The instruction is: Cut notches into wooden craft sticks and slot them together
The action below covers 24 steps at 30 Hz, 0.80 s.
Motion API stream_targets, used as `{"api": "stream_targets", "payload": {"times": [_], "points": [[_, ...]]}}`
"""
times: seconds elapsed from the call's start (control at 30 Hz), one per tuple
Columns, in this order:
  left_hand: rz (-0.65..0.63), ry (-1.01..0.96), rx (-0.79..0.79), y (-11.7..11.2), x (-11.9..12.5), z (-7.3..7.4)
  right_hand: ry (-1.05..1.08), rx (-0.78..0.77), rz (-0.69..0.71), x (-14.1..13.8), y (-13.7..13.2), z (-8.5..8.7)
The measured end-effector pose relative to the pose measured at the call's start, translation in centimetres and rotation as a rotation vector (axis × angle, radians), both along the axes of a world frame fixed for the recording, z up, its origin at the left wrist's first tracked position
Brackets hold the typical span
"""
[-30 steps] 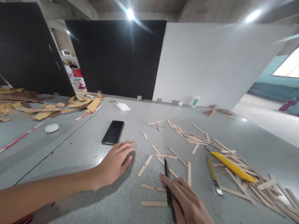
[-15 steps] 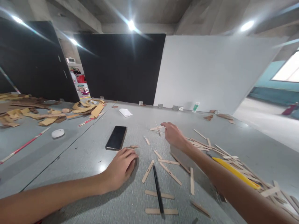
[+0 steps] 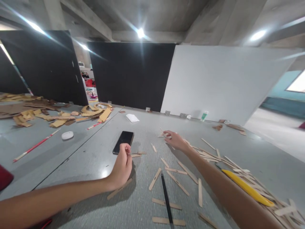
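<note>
My left hand (image 3: 122, 167) is raised off the table with its fingers curled closed, in front of the lower corner of a black phone (image 3: 125, 139). Whatever it may hold is hidden. Beneath its wrist lies a craft stick (image 3: 116, 191). Farther forward, my right hand (image 3: 175, 140) has its fingertips closed on a small craft stick (image 3: 162, 135) in a little group of sticks. Between my arms, several craft sticks (image 3: 177, 182) are spread on the table, some with a dark slot. A black pen (image 3: 166, 198) lies across two parallel sticks.
A yellow-handled cutter (image 3: 247, 188) rests on a pile of sticks (image 3: 228, 160) at right. Leftward are a white oval case (image 3: 67, 135), a red-and-white strip (image 3: 37, 146) and cardboard scraps (image 3: 59, 117). Black and white panels (image 3: 202, 79) close the table's back.
My left hand has lifted from the table and turned, its fingers curling closed; a stick under it now shows. My right fingers have closed in on the small sticks. The view has shifted slightly.
</note>
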<state>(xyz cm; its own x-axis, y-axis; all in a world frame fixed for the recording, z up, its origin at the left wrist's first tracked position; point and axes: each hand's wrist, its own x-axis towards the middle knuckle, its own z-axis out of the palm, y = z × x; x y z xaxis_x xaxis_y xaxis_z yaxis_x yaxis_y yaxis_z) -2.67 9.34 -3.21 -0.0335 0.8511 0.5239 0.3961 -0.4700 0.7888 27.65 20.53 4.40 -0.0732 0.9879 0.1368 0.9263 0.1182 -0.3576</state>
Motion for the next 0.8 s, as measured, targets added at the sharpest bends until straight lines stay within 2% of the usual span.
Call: {"api": "stream_targets", "payload": {"times": [0.2, 0.33, 0.4, 0.5, 0.63, 0.7, 0.73, 0.8], "points": [[-0.036, -0.052, -0.050, -0.2, 0.2, 0.3, 0.056, 0.068, -0.028, -1.6, -0.1, -0.5], [-0.090, -0.065, -0.116, -0.6, 0.3, 1.5, 0.164, 0.181, 0.016, -3.2, -2.6, 0.5], [-0.149, -0.064, -0.166, -1.2, 0.3, 2.9, 0.238, 0.261, 0.071, -4.4, -5.3, 1.2], [-0.272, -0.067, -0.253, -2.7, -0.1, 6.1, 0.342, 0.393, 0.164, -6.3, -11.5, 2.0], [-0.457, -0.057, -0.387, -5.4, -0.7, 10.4, 0.418, 0.441, 0.284, -8.0, -19.6, 3.1], [-0.589, -0.058, -0.429, -6.7, -0.8, 11.8, 0.456, 0.430, 0.353, -8.6, -22.0, 3.5], [-0.685, -0.108, -0.492, -7.2, -0.9, 12.4, 0.478, 0.421, 0.376, -8.7, -22.7, 3.7], [-0.770, -0.180, -0.544, -8.0, -0.9, 13.1, 0.547, 0.396, 0.411, -9.0, -23.3, 3.7]]}}
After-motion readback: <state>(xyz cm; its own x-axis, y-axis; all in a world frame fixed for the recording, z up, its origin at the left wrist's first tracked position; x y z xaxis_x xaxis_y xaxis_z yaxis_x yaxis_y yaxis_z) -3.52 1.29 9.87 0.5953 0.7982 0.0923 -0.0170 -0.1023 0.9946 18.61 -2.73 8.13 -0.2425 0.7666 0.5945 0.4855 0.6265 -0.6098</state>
